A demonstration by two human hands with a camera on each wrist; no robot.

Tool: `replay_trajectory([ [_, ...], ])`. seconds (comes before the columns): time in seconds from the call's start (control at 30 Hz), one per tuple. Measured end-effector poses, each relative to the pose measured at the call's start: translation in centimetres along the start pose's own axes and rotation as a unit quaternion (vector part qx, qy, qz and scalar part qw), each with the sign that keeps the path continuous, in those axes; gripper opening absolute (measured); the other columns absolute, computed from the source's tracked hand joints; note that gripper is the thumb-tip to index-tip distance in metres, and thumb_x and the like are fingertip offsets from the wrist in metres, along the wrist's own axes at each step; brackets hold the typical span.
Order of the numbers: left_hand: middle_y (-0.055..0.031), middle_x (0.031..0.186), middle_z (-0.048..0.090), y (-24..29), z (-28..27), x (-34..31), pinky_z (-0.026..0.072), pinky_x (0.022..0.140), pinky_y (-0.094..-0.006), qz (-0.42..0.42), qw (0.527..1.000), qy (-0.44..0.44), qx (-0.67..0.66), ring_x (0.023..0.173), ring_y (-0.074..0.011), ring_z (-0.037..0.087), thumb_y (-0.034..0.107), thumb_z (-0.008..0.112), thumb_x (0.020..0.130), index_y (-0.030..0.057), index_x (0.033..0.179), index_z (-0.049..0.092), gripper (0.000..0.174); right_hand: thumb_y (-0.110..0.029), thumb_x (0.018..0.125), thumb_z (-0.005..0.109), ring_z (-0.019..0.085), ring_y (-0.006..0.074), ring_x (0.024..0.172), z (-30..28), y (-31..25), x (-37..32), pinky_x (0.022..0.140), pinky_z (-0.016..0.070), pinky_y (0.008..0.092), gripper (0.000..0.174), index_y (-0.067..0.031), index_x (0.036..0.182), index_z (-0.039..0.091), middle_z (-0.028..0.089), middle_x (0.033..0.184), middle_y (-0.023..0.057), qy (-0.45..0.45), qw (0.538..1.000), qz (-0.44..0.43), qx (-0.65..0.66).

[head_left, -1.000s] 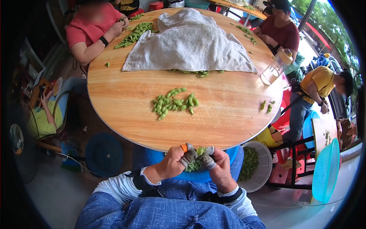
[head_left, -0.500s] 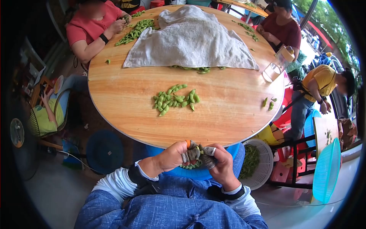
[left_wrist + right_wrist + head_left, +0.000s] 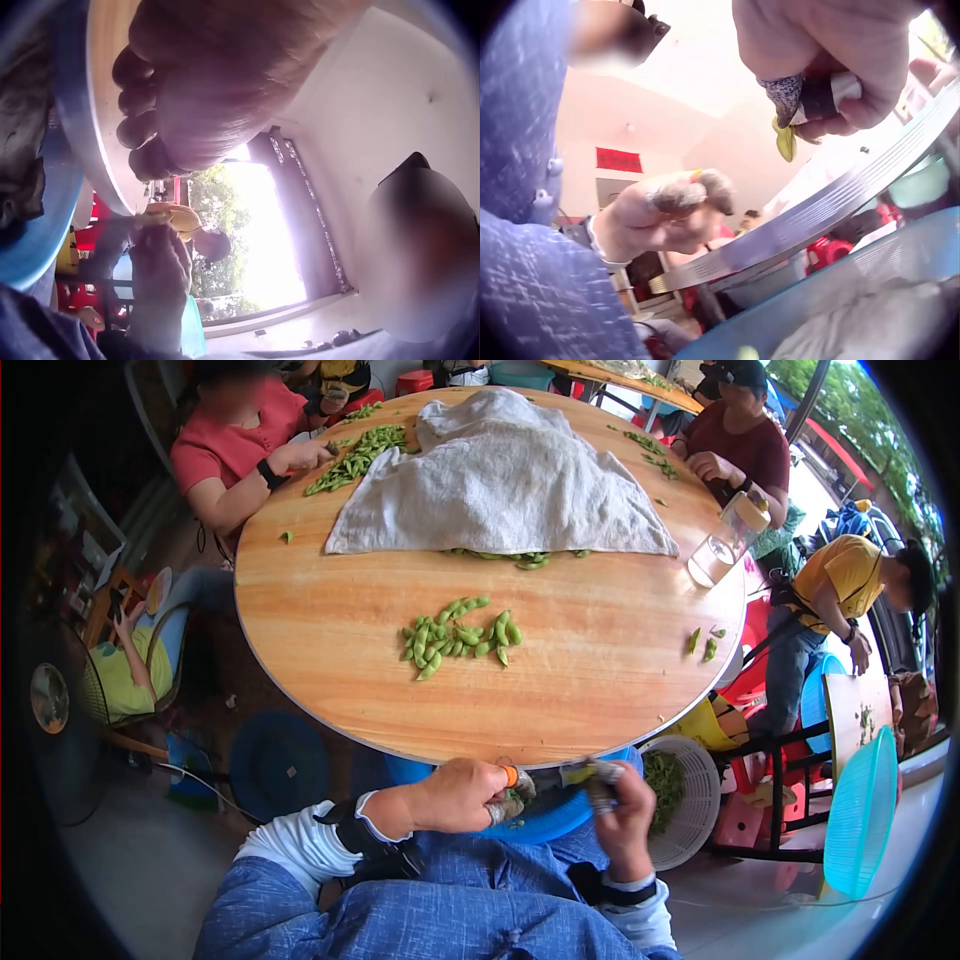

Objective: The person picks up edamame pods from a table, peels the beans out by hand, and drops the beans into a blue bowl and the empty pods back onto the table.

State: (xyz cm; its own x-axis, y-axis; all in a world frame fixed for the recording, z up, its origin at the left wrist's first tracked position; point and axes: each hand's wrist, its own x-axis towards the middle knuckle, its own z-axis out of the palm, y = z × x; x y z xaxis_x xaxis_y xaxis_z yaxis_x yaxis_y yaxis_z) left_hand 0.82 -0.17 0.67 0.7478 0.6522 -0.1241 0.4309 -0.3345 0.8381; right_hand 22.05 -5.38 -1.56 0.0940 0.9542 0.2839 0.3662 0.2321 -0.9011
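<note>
Between the covered thumb and finger of my right hand is a yellow-green soybean pod, pinched at one end and hanging down. That hand is just off the table's near edge, to the right of my left hand. The left fingers are curled in, with grey covers on the thumb and forefinger and an orange band; no pod shows in them in the right wrist view. Below both hands, a blue basin sits at my lap. Plump green pods lie in a small pile on the round wooden table.
A grey-white cloth covers a mound on the table, with pods poking out at its edge. A clear bottle stands at the right rim. On the floor to my right is a white basket with green pods. Several people are around.
My hands were together over the basin, both working at a pod. They have come apart: the right has moved right with the pod, and the left stays near the basin.
</note>
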Motion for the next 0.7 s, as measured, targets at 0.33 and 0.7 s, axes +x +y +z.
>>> replay_trajectory([
  [0.33,-0.0158,0.072,0.058,-4.5,-7.3,9.5,0.0432,0.059,-0.042,-0.061,0.874,0.278,0.394,0.067,-0.0328,0.057,0.024,0.06,0.07,0.0036,0.076,0.057,0.021,0.0,0.076,0.054,0.05,0.0092,0.065,-10.3,7.2,-4.1,0.061,0.0412,0.0211,0.017,0.0042,0.093,0.057,0.058,0.077,0.0044,0.167,0.958,0.176,-0.156],
  [0.7,-0.0141,0.072,0.06,-3.9,-10.7,7.4,0.044,0.056,-0.0326,-0.08,0.928,0.298,0.21,0.061,-0.0247,0.057,0.01,0.059,0.074,0.0013,0.079,0.059,0.01,-0.001,0.08,0.055,0.054,0.0097,0.078,-1.9,2.0,-0.3,0.072,0.0432,0.0216,0.019,0.0043,0.098,0.057,0.059,0.088,0.0048,0.035,0.982,0.112,0.15],
])
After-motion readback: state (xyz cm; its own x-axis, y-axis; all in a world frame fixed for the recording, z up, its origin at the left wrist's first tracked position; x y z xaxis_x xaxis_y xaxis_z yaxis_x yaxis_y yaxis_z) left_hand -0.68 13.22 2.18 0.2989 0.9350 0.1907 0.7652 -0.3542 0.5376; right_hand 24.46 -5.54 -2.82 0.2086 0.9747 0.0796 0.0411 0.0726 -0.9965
